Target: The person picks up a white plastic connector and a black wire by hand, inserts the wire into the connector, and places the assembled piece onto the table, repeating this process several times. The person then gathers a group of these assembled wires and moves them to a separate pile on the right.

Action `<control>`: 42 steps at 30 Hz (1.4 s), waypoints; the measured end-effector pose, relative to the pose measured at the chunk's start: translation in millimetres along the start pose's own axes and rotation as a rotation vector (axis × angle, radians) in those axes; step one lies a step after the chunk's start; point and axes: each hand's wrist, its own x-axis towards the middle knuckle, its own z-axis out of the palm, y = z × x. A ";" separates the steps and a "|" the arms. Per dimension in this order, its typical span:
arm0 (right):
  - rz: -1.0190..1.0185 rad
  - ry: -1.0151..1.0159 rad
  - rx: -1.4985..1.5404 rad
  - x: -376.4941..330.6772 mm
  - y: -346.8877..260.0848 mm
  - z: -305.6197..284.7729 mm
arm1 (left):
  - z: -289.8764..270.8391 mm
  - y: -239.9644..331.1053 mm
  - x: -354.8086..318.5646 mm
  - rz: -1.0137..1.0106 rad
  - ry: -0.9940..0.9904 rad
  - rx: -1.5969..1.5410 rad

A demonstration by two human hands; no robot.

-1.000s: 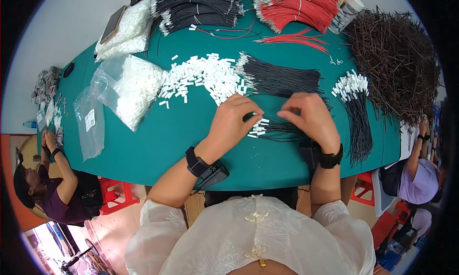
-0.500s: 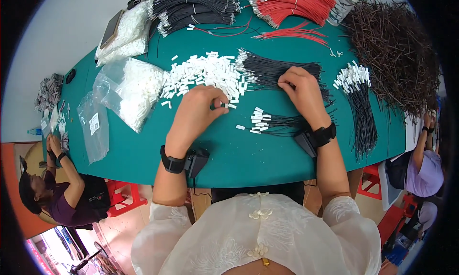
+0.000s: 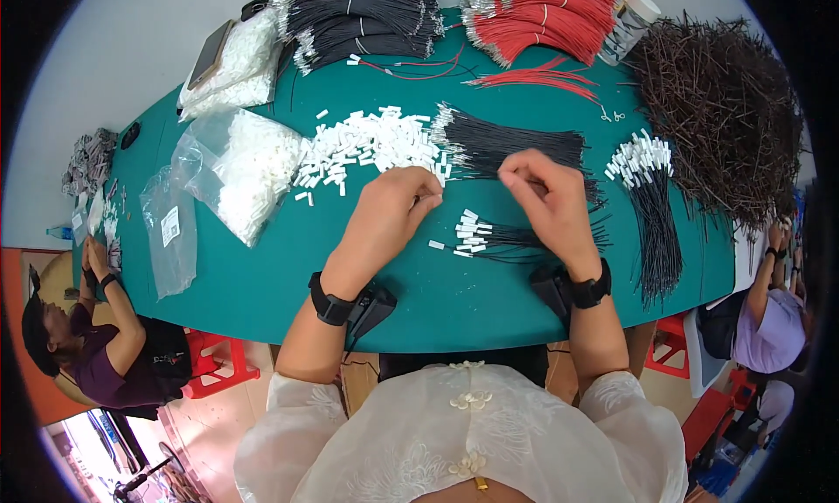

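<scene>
My left hand (image 3: 391, 216) is closed in a pinch at the near edge of a heap of small white plastic sleeves (image 3: 374, 143); whatever lies between its fingertips is too small to make out. To its right, my right hand (image 3: 552, 202) also has thumb and fingers drawn together, just below a bundle of black wires with bare metal ends (image 3: 516, 146). What that hand holds, if anything, is hidden. Between and below the hands lies a small group of black wires tipped with white sleeves (image 3: 476, 234). A larger bunch of sleeved black wires (image 3: 651, 215) rests farther right.
Clear bags of white sleeves (image 3: 253, 175) lie left on the green table (image 3: 419, 302). Tied black (image 3: 363, 18) and red wire bundles (image 3: 542, 22) sit at the back, beside a cup (image 3: 631, 27). A dark tangled heap (image 3: 717, 118) fills the far right. Other people sit at both sides.
My left hand has moved right and its thumb and finger have closed together. My right hand has come down off the black wire bundle, toward the left hand.
</scene>
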 end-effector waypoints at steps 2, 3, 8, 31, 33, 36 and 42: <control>-0.039 0.004 0.057 -5.8 -6.2 7.9 | 2.8 5.7 0.4 -0.235 0.059 -0.387; -0.057 0.005 0.087 -6.9 -7.4 9.8 | 4.2 7.2 0.3 -0.353 0.089 -0.581; -0.062 0.027 0.069 -6.6 -8.8 9.9 | 6.8 7.9 -0.6 -0.378 0.125 -0.748; -0.310 0.081 -0.087 -8.5 -14.5 18.0 | 7.8 11.5 -1.2 -0.429 0.078 -0.888; -0.299 0.079 -0.080 -9.3 -15.0 18.4 | 8.8 10.6 -1.7 -0.429 0.080 -0.889; -0.276 0.075 -0.066 -9.8 -16.8 18.2 | 10.4 9.6 -2.3 -0.429 0.083 -0.892; -0.168 0.028 -0.006 -9.6 -15.0 17.3 | 12.5 10.8 -2.0 -0.363 0.138 -0.815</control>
